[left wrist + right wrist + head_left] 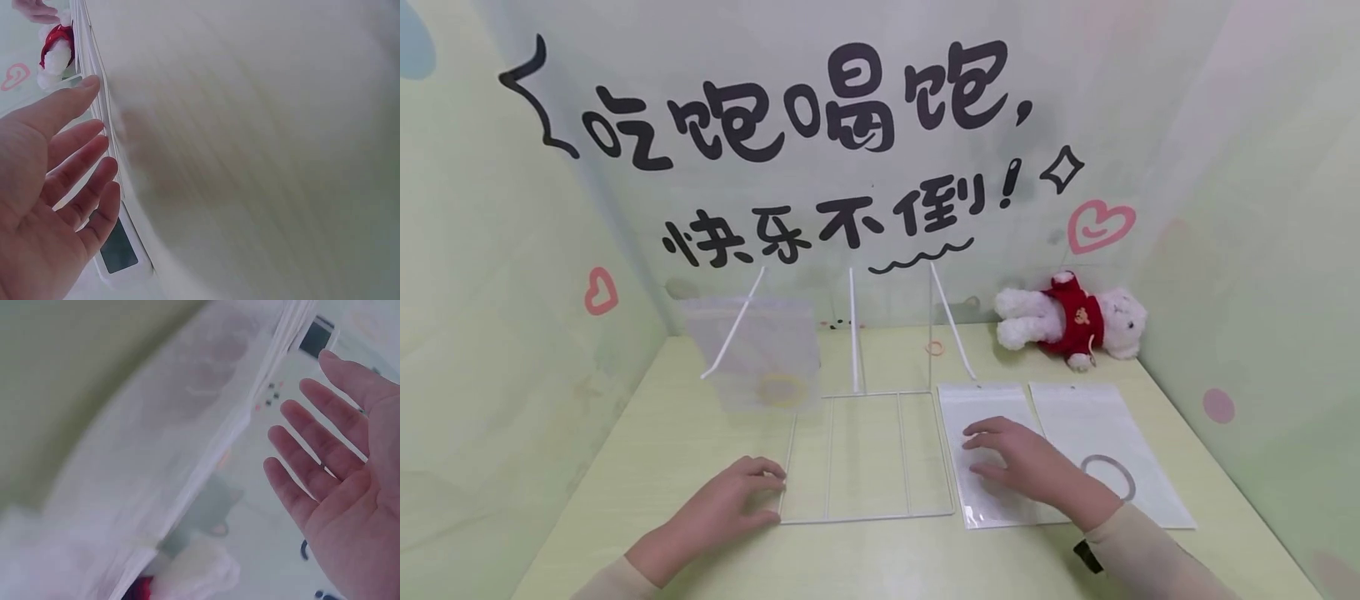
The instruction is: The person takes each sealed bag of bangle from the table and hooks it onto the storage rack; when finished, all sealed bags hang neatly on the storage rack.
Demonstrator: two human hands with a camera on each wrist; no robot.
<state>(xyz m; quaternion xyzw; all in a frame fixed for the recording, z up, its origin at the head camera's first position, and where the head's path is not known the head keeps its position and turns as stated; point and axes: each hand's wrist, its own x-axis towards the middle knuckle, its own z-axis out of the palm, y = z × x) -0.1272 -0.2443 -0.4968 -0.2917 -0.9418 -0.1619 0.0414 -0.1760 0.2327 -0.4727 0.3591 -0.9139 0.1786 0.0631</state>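
Observation:
A white wire rack (828, 458) has its flat base on the table, with three long prongs slanting above it. My left hand (724, 508) is at the base's left side, fingertips right at the wire. In the left wrist view, the left hand (56, 169) has loosely bent fingers, thumb apart. My right hand (1026, 462) is over a clear white-backed bag (985, 404); the right wrist view shows the right hand (340, 450) spread, with nothing held. At the rack's left prong (730, 333) is a translucent bag (786, 333) with a yellowish ring (781, 389) in it.
A second clear bag (1138, 437) with a grey ring (1112, 477) lies at the right of the first. A white plush bear (1123, 321) in a red top lies at the back right. Printed fabric walls (1262, 275) enclose the table (865, 567) at the back and sides.

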